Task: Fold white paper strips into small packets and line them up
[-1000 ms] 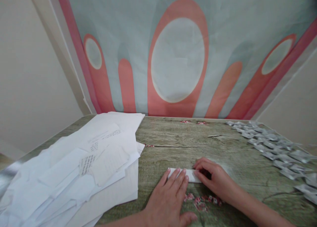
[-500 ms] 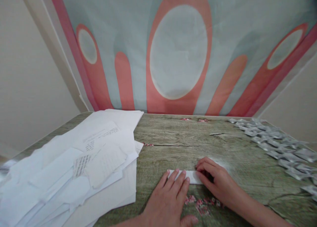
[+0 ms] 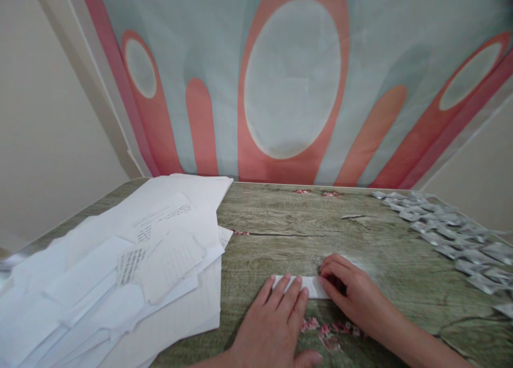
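A narrow white paper strip (image 3: 313,288) lies on the wood-patterned table (image 3: 272,213). My left hand (image 3: 276,320) rests flat across the strip's left part, fingers spread and thumb out to the side. At the strip's right end, my right hand (image 3: 348,286) has its fingers curled together, thumb and fingertips on the paper's end. That end is hidden under the fingers.
A big loose pile of white papers (image 3: 168,197), some printed, covers the table's left side. Rows of grey folded pieces (image 3: 452,229) lie along the right edge. Behind the table stands a patterned backdrop (image 3: 292,79).
The camera view has shifted slightly. Both hands keep nearly the same places on the paper strip.
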The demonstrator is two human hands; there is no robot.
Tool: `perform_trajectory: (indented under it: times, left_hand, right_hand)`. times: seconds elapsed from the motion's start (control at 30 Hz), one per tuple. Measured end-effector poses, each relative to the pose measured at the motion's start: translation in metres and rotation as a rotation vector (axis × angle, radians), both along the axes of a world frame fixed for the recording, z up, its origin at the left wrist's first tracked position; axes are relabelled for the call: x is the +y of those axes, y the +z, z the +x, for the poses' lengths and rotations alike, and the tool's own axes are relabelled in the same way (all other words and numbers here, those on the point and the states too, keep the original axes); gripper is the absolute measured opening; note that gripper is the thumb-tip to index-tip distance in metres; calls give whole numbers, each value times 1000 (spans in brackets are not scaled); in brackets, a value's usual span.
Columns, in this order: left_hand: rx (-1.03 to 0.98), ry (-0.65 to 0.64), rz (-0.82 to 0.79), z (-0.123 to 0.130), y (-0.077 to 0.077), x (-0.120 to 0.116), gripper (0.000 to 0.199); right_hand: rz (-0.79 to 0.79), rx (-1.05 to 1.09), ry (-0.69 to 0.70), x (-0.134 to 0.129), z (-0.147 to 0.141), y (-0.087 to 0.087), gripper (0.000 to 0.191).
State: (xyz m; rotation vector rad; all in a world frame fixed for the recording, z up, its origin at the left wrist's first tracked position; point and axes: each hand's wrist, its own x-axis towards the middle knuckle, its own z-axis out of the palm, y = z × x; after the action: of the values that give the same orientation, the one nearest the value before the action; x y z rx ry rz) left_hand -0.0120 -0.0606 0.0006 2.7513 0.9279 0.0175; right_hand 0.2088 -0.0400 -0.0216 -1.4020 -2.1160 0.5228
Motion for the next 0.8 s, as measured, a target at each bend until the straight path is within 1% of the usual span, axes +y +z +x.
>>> perform_trajectory:
  times: [0.2, 0.43, 0.57, 0.63, 0.7, 0.8]
  left_hand:
    - [0, -2, 0, 0, 1, 1, 68]
    - [-16, 6, 12, 0, 1, 2, 67]
    - [-18, 11, 23, 0, -1, 1, 67]
    - [-23, 12, 31, 0, -2, 1, 67]
    - [-27, 10, 37, 0, -1, 2, 67]
    - [-19, 4, 35, -2, 1, 4, 67]
  right_hand:
    - [14, -11, -12, -1, 0, 2, 11]
    - [-20, -39, -26, -2, -1, 0, 11]
    - [-20, -39, -67, -2, -1, -3, 8]
    - [-2, -27, -77, -2, 0, -4, 11]
    - [40, 3, -50, -3, 0, -3, 11]
    - [165, 15, 29, -6, -1, 0, 11]
